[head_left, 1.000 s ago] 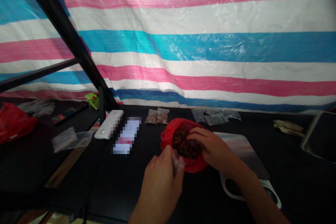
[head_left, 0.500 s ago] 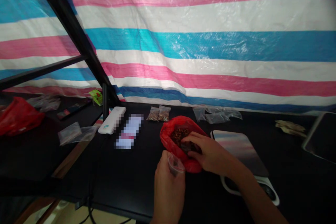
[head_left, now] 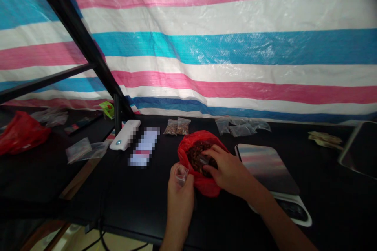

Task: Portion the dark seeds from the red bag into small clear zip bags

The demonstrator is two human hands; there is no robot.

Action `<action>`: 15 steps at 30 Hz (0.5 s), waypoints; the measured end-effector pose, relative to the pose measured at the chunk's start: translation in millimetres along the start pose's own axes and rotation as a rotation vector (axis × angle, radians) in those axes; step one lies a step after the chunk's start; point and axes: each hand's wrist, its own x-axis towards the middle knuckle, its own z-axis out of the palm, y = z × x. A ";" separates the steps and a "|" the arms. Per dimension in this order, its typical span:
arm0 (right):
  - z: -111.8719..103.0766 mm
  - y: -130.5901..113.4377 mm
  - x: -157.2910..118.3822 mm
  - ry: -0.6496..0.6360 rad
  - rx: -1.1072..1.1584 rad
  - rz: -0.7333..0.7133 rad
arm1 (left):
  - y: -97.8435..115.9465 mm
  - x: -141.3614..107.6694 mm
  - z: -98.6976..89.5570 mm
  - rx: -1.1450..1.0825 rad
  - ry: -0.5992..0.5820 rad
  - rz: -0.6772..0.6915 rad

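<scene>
Shifted toward the left edge of the tabletop (head_left: 132, 200) since half a second ago: left hand (head_left: 180, 193), along with the small clear bag (head_left: 181, 174), now just beside the near-left rim of the red bag (head_left: 208, 189). Grasped by the left hand at a crumpled, narrow mouth. Sunk into the red bag, between the tabletop's back and front edges: right hand (head_left: 231, 168), curled among dark bits (head_left: 194, 151), something clear between the fingertips; too dim to tell whether gripped. Likeliest trouble, judging from here: bits scattered on the tabletop, because of a mouth too small or soft plastic folding inward. Also possible: tipping the red bag toward the front edge by dragging on a limp wall. Farther right, beneath the right forearm: silver-topped scale (head_left: 269, 166), open to a bump from a wide sweep. Along the back edge: two filled packets (head_left: 183, 127) and flat clear bags (head_left: 243, 130), probably easily brushed aside.
</scene>
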 end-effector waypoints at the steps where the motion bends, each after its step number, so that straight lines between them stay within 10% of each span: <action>1: 0.6 -1.0 -0.2 0.009 -0.008 0.001 | -0.4 0.9 0.0 -0.028 0.005 -0.026; 15: 6.3 -8.1 3.7 0.107 -0.019 0.026 | 4.7 6.6 0.3 -0.072 -0.015 -0.023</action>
